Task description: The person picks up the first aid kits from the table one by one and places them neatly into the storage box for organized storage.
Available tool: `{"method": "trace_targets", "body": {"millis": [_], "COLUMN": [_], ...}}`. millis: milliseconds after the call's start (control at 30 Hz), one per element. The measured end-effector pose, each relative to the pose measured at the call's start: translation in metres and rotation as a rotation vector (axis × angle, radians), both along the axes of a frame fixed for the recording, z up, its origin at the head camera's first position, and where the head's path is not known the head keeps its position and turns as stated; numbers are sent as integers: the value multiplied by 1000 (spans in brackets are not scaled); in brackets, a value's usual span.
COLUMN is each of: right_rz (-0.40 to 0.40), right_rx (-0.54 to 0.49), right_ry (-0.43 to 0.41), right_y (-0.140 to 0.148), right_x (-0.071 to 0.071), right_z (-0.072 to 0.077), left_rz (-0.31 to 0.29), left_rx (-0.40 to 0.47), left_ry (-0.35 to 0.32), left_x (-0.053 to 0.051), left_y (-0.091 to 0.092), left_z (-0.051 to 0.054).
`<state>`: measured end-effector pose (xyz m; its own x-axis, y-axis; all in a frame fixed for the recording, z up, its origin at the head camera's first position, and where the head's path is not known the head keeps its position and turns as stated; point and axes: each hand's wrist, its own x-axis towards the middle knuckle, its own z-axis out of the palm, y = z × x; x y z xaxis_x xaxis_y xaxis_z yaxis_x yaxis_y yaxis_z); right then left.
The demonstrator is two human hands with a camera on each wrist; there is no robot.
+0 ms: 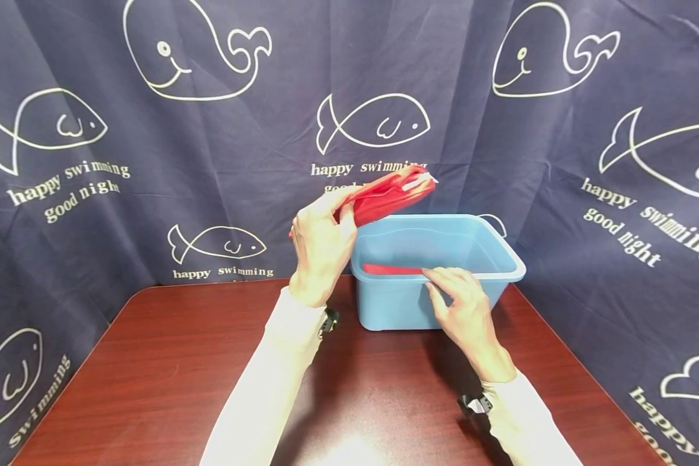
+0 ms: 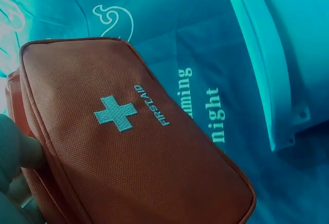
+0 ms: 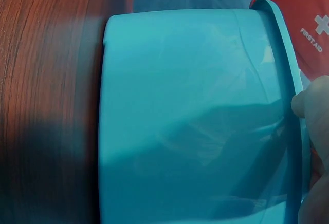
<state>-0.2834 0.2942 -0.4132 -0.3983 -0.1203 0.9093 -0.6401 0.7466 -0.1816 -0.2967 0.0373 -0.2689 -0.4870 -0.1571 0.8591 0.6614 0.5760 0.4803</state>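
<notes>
My left hand [image 1: 323,239] holds a red first aid pouch [image 2: 139,157] up above the left end of a blue plastic bin [image 1: 396,304]. The pouch has a pale cross and FIRST AID lettering, and something white shows at its far end in the head view. My right hand [image 1: 460,307] pinches the bin's front rim, with the thumb outside and the fingertips over the edge. Just inside that rim lies a flat red thing [image 1: 393,269] reaching to the fingertips; most of it is hidden by the bin wall. Whether the fingers also touch it is unclear.
The bin stands at the back of a reddish-brown wooden table [image 1: 169,369]. Close behind and on both sides hangs a dark blue curtain [image 1: 291,77] with white whale and fish drawings. A thin handle loop [image 1: 495,223] shows at the bin's back right.
</notes>
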Motion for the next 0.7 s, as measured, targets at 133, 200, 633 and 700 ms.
{"method": "trace_targets", "body": {"millis": [133,200,633,700], "right_rz": [2,4,9,9], "right_rx": [1,0,11,10], "right_ry": [2,4,17,18], "right_y": [0,0,2,2], "right_x": [0,0,0,0], "right_z": [0,0,0,0], "left_rz": [-6,-11,-34,-43], "left_rx": [1,3,-8,-7], "left_ry": [-3,-3,27,33], "left_x": [-2,-3,-9,-11], "left_y": [7,11,37,40], "left_z": [-1,-2,-6,-7]}}
